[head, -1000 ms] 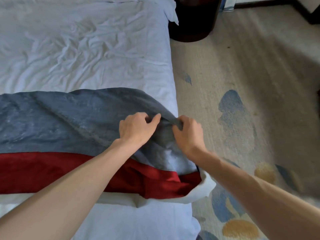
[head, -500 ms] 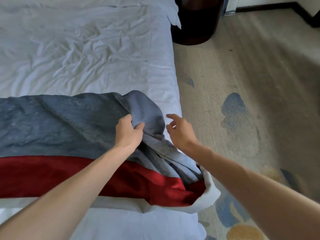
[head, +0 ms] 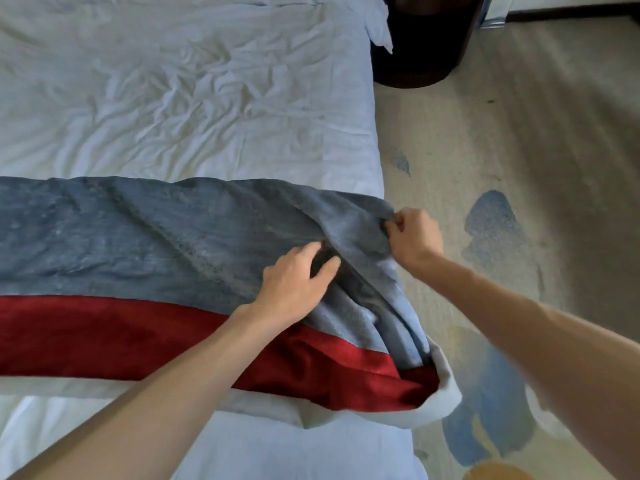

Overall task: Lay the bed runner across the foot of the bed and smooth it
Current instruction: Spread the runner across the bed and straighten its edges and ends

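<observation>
The runner (head: pixel 138 244) is already down across the bed (head: pixel 173 98), a blue-grey band with a red strip along its 6 o'clock side, running from the 9 o'clock edge of the view to the mattress side just past centre. The long left stretch lies pretty flat, just a few soft ripples. The right end is the messy bit: it's bunched into folds and slumps down over the edge toward 5 o'clock, with some white bedding poking out under it. The right hand (head: pixel 414 237), just at 3 o'clock of centre, has fingers and thumb pinched on the runner's far corner, lifting it a little. The left hand (head: pixel 294 285), just below centre, lies flat on the cloth with fingers spread and loose, holding nothing. So I'd say the laying is mostly done; what's left is pulling that corner out square, letting the end hang neatly, then smoothing the folds. Wrinkled white sheet fills 12 o'clock, patterned carpet (head: pixel 519 133) is at 3, a dark round stand (head: pixel 422 46) at 1.
</observation>
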Action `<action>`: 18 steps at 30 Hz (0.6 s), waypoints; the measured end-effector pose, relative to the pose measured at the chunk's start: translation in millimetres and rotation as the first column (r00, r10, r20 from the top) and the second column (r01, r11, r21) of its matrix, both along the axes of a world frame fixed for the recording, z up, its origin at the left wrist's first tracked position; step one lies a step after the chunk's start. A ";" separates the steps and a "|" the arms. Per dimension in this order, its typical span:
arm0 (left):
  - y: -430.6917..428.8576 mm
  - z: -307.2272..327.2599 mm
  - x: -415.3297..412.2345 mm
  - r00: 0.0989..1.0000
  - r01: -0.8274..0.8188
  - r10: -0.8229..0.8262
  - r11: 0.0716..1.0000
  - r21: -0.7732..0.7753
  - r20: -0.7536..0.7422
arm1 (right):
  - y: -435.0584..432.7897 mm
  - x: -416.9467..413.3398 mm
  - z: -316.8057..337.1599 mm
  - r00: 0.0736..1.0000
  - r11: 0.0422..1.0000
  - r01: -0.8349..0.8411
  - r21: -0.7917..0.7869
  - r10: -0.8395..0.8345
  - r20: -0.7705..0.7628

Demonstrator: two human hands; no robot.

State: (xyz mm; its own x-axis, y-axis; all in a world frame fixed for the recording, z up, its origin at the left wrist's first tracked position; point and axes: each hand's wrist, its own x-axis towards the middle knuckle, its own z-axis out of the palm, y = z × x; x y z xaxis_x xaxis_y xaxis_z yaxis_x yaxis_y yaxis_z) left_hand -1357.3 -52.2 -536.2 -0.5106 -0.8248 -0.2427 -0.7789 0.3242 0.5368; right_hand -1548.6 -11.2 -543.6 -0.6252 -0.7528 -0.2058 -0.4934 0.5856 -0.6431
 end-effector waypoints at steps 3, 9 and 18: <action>10.2 -8.7 -1.4 0.957 0.155 -0.147 0.988 -0.014 0.250 | -8.6 -28.3 20.0 0.986 0.998 -0.050 0.023 0.053 -0.160; 14.9 -26.3 7.9 0.894 0.251 -0.219 0.968 -0.032 0.391 | -47.7 -53.4 47.0 0.935 0.997 -0.027 -0.076 -0.002 -0.355; 6.1 3.5 -38.6 0.924 -0.236 0.243 0.970 0.060 -0.295 | -11.1 1.6 13.7 0.994 0.970 -0.093 -0.224 0.077 -0.080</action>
